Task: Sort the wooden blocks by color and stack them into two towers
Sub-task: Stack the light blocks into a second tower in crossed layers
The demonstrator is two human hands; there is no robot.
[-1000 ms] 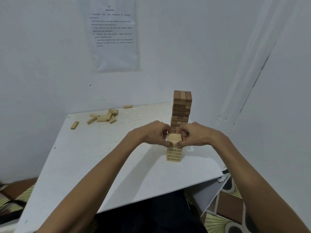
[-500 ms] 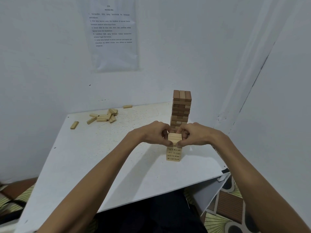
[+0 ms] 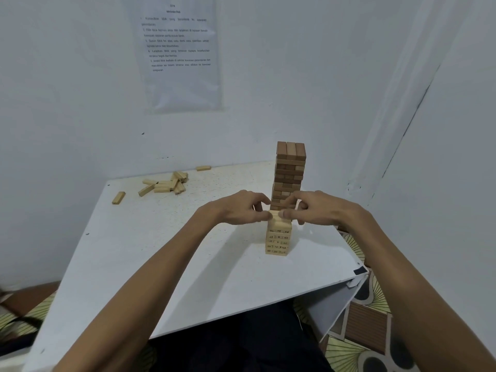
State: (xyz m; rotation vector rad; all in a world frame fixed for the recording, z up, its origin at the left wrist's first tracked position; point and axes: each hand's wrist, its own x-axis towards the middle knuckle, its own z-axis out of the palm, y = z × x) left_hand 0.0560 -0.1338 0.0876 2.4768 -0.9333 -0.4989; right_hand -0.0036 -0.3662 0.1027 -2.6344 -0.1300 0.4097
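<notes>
Both hands at the top of the light tower (image 3: 278,238) on a white bench (image 3: 161,264).
Left hand (image 3: 239,209) and right hand (image 3: 319,209) pinch its top block (image 3: 277,217) from either side; the dark tower (image 3: 290,167) stands just behind, loose light blocks (image 3: 166,183) far left.

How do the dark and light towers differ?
The dark tower is brown and taller than the pale light tower. The light tower shows handwritten numbers; the dark tower shows none. The left hand and right hand pinch the light tower's top; the dark tower stands behind. Both stand upright.
</notes>
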